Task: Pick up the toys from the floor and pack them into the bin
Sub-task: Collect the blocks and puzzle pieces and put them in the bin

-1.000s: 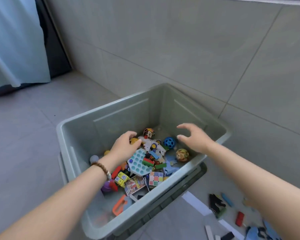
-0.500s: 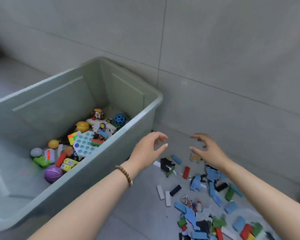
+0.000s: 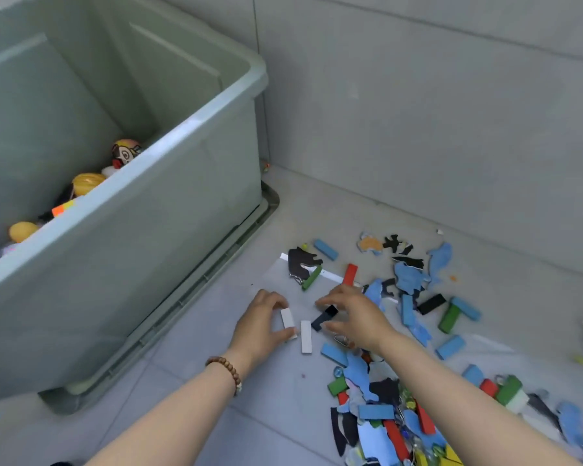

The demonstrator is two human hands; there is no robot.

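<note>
Both our hands are down at the floor (image 3: 266, 415), just right of the bin (image 3: 196, 129). Our left hand (image 3: 263, 326), with a bead bracelet (image 3: 226, 368) at the wrist, pinches a white block (image 3: 287, 319) by its ends between thumb and fingers; the block lies on the floor. A second white block (image 3: 306, 336) lies untouched just beside it, between our hands. Our right hand (image 3: 354, 317) curls its thumb and fingers round a black block (image 3: 324, 317), which sits tilted on the floor. The other loose toys (image 3: 411, 277), blue, red and green blocks and flat puzzle pieces, are scattered to the right and toward us along the wall (image 3: 418, 112). Inside the bin we see balls (image 3: 88, 183) and other packed toys, partly hidden by its near wall.
</note>
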